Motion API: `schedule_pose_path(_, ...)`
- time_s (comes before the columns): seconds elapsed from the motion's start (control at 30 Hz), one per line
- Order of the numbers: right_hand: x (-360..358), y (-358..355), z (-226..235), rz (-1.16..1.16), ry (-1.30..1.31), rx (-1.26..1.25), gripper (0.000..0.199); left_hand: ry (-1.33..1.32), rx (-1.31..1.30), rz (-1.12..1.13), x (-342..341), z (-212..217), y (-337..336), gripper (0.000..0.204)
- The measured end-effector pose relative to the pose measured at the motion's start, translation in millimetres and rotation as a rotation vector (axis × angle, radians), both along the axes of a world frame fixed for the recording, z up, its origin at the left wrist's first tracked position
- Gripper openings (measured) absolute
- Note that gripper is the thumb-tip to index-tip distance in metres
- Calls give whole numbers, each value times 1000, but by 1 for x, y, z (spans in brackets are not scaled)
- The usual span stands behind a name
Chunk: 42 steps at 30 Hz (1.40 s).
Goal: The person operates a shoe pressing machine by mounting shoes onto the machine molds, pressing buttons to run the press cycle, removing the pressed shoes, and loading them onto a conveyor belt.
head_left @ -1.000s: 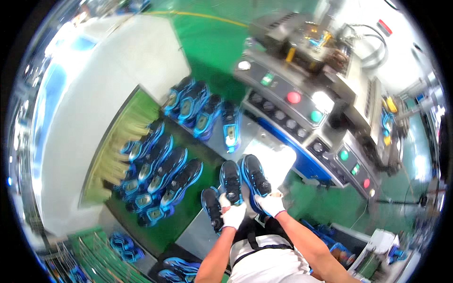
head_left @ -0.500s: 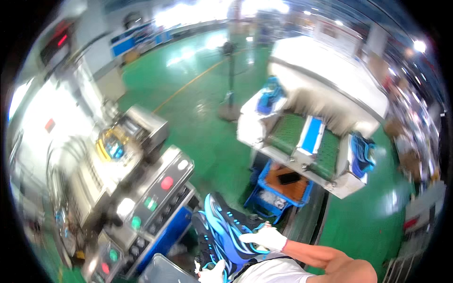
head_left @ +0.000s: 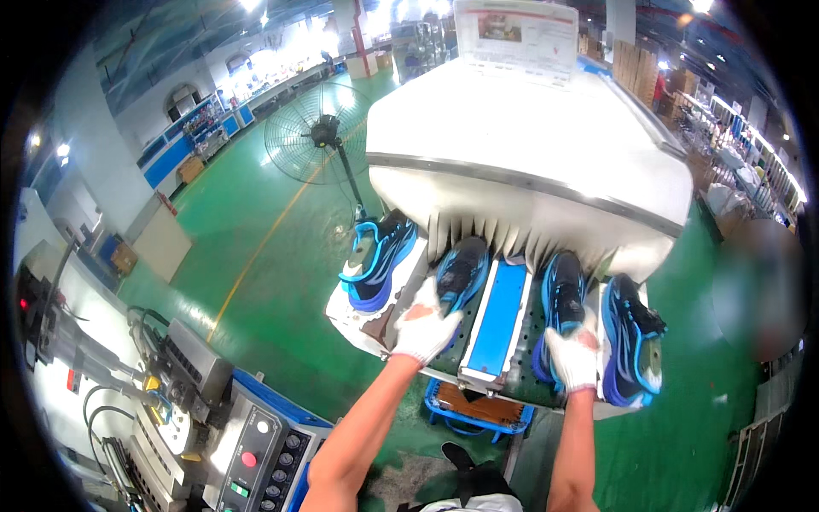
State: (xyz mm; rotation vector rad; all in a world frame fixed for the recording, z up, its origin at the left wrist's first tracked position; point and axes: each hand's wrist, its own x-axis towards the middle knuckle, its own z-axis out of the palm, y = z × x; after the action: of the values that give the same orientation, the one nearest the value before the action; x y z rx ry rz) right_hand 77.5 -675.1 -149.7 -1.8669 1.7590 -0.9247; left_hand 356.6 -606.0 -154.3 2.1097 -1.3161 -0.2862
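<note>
Both of my hands wear white work gloves and reach forward to a white machine with a strip curtain. My left hand [head_left: 429, 326] is closed on the heel end of a black and blue sneaker [head_left: 465, 269] on the left lane, its toe at the curtain. In the right lane, my right hand [head_left: 574, 354] grips the heel end of a matching sneaker [head_left: 563, 286], toe also at the curtain. Another sneaker [head_left: 380, 260] sits on the left side ledge, and one more sneaker [head_left: 630, 341] on the right ledge. The gloves hide both gripped heels.
A blue strip [head_left: 497, 320] divides the two lanes. Below the machine stands a blue basket [head_left: 478, 414] with brown contents. A control panel [head_left: 256, 461] with buttons and knobs is at the lower left, beside another machine. A floor fan [head_left: 324, 132] stands behind on the green floor.
My hands have moved from near my body to the machine, carrying the two sneakers onto its lanes. The view has swung right, toward the machine.
</note>
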Motion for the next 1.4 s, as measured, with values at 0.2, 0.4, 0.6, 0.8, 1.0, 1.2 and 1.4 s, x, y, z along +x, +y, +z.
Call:
schedule_pose_path(0.2,83,-132,0,122,276,310,56,61,-91,-6,63,-23,-76,75)
schedule_pose_path(0.4,86,-12,-5,400,-63,-682,44,338,-376,-119,-56,-67,104,62)
schedule_pose_path(0.6,127,212,-189,1463,-88,595,51,282,462,992,-171,-147,550,39)
schedule_pose_path(0.8,141,393,-199,1781,387,731,65,-1,431,2362,-479,-105,916,37)
schedule_pose_path(1.0,144,467,-207,1912,947,221,66,769,915,1771,-488,-146,959,74)
schedule_pose_path(1.2,141,556,-155,2038,1089,12,59,649,667,1672,-510,-224,1003,54)
schedule_pose_path(1.4,128,721,-130,2183,578,867,46,495,173,2024,-495,-85,959,83)
